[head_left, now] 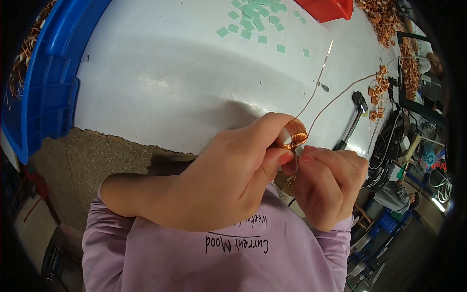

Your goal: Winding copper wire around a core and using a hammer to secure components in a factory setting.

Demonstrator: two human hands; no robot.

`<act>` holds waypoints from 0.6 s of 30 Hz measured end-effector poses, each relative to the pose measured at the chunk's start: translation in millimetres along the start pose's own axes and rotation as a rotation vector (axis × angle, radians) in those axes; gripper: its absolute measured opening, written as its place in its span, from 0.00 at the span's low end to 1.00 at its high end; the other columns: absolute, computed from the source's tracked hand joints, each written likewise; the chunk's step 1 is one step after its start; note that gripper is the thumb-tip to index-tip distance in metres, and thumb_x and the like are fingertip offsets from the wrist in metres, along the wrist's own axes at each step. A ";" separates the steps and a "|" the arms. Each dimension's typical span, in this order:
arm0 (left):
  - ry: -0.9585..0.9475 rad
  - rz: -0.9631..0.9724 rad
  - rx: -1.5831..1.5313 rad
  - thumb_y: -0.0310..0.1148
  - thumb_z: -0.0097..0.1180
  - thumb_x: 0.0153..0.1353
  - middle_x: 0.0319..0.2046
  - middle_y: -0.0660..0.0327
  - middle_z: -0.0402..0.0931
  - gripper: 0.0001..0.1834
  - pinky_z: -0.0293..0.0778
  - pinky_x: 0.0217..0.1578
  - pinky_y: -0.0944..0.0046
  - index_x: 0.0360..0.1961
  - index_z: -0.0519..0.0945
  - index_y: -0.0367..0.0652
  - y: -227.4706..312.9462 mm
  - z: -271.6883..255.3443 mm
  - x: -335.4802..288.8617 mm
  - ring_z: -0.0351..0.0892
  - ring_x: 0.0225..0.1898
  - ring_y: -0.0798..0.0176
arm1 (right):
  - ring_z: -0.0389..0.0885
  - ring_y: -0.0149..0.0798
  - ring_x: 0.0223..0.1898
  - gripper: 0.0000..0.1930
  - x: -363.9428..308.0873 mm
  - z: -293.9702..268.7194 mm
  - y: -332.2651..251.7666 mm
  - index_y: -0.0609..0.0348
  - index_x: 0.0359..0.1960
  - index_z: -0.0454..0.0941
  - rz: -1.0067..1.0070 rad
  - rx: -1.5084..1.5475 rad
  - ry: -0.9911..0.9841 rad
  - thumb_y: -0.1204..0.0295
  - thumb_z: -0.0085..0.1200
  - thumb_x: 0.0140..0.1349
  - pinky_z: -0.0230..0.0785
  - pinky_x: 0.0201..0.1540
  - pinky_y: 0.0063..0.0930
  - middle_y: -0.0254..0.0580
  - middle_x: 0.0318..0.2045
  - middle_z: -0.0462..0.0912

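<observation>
My left hand [243, 165] is closed around a small copper-wound coil [295, 133], whose wire turns wrap a pale core. Two long copper wire ends [316, 87] rise from the coil, one toward the far side and one curving off to the right. Right beside the coil's lower edge, my right hand [328, 180] is closed, with thumb and forefinger pinched together. What lies in that pinch is too small and covered to make out. Both hands are held over the table's near edge, in front of my body.
Pale green square pieces [253, 19] lie scattered on the white table [160, 92]. A blue bin [53, 82] stands at left and a red bin [326, 9] at far right. A hammer [351, 121] lies right of my hands, near several finished coils [379, 90]. More coils [382, 24] are heaped beyond.
</observation>
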State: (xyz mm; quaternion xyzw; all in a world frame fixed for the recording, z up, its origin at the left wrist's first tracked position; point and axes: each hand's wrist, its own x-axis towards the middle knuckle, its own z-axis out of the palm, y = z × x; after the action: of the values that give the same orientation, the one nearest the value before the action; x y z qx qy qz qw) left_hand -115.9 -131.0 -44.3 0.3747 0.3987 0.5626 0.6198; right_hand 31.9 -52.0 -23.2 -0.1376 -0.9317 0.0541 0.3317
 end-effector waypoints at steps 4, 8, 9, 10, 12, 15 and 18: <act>0.011 0.034 0.018 0.24 0.38 0.66 0.29 0.62 0.67 0.15 0.58 0.22 0.79 0.53 0.63 0.30 -2.0 0.5 0.1 0.58 0.22 0.76 | 0.67 0.32 0.28 0.08 -0.5 -1.7 -3.3 0.59 0.31 0.78 -0.007 -0.011 -0.013 0.79 0.58 0.46 0.61 0.25 0.20 0.44 0.34 0.79; 0.030 0.053 0.038 0.23 0.38 0.66 0.31 0.62 0.69 0.15 0.60 0.23 0.78 0.53 0.64 0.30 -2.7 0.9 0.3 0.60 0.22 0.75 | 0.69 0.36 0.31 0.15 -1.1 -7.3 -11.8 0.55 0.35 0.76 0.093 -0.040 -0.124 0.84 0.60 0.44 0.65 0.30 0.26 0.40 0.39 0.77; 0.036 0.059 0.046 0.23 0.39 0.65 0.31 0.62 0.69 0.15 0.61 0.23 0.78 0.52 0.64 0.30 -2.8 0.8 0.1 0.61 0.22 0.75 | 0.69 0.36 0.31 0.15 -1.1 -7.1 -11.2 0.55 0.35 0.76 0.088 -0.031 -0.124 0.83 0.60 0.44 0.64 0.29 0.26 0.40 0.38 0.77; 0.042 0.064 0.055 0.22 0.39 0.65 0.31 0.61 0.70 0.15 0.62 0.24 0.78 0.52 0.64 0.30 -2.8 0.7 -0.1 0.61 0.23 0.75 | 0.69 0.36 0.30 0.15 -1.1 -7.0 -10.4 0.56 0.35 0.76 0.082 -0.022 -0.125 0.83 0.60 0.44 0.64 0.29 0.26 0.40 0.37 0.77; 0.053 0.074 0.071 0.22 0.39 0.64 0.31 0.61 0.71 0.15 0.63 0.24 0.78 0.52 0.65 0.30 -2.9 0.5 -0.1 0.63 0.23 0.74 | 0.68 0.36 0.30 0.14 -0.9 -6.1 -8.8 0.56 0.35 0.76 0.072 -0.005 -0.125 0.83 0.61 0.44 0.64 0.28 0.26 0.40 0.36 0.76; 0.062 0.120 0.153 0.22 0.40 0.64 0.30 0.61 0.71 0.14 0.64 0.24 0.77 0.51 0.66 0.30 -4.5 0.4 0.0 0.64 0.23 0.74 | 0.67 0.33 0.28 0.11 -2.2 2.4 -3.9 0.59 0.32 0.78 0.030 0.040 -0.029 0.82 0.60 0.44 0.61 0.23 0.21 0.44 0.34 0.78; 0.070 0.167 0.236 0.22 0.41 0.64 0.29 0.61 0.72 0.14 0.64 0.24 0.77 0.50 0.67 0.30 -4.8 0.7 0.0 0.65 0.23 0.74 | 0.66 0.30 0.25 0.08 -3.1 7.8 0.3 0.62 0.29 0.79 -0.012 0.084 0.069 0.81 0.59 0.44 0.57 0.19 0.16 0.49 0.32 0.79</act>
State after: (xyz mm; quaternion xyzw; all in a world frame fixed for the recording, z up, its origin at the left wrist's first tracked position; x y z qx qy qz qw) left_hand -113.3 -131.4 -48.3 0.4569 0.4507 0.5740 0.5086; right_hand 29.3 -52.7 -31.1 -0.1198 -0.9175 0.0863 0.3692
